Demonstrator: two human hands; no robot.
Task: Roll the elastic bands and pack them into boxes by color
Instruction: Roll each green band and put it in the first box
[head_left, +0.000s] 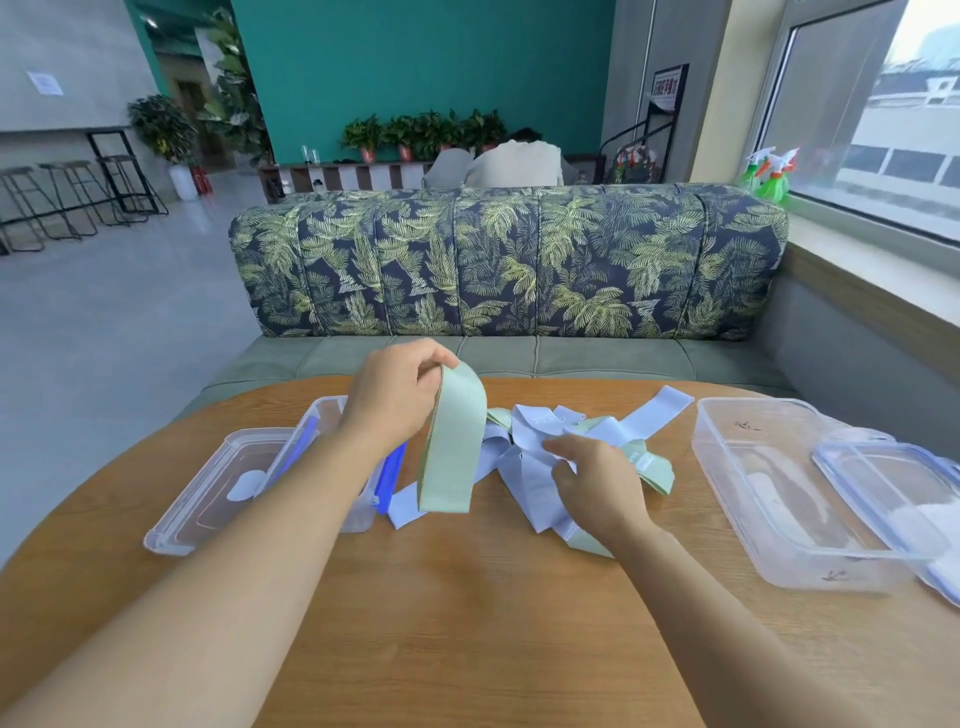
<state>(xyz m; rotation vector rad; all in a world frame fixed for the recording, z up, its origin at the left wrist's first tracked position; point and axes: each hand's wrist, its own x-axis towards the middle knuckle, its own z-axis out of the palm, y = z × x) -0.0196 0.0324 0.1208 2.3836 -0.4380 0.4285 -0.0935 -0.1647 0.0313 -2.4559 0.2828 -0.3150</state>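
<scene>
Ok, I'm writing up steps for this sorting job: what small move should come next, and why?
Probably draw the pale green elastic band clear and begin rolling it: the left hand pinches its top end, it hangs unrolled, its lower end over the tangled pile of lilac and green bands where the right hand rests.

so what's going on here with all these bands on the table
A person is sorting elastic bands at a wooden table. The left hand pinches a green band by its top and holds it up, while the right hand grips into the pile of bands, lavender and green, tangled in the middle. A clear left box and right box stand open at the sides. Nothing rolled shows in the right box, so packing has not begun there.
</scene>
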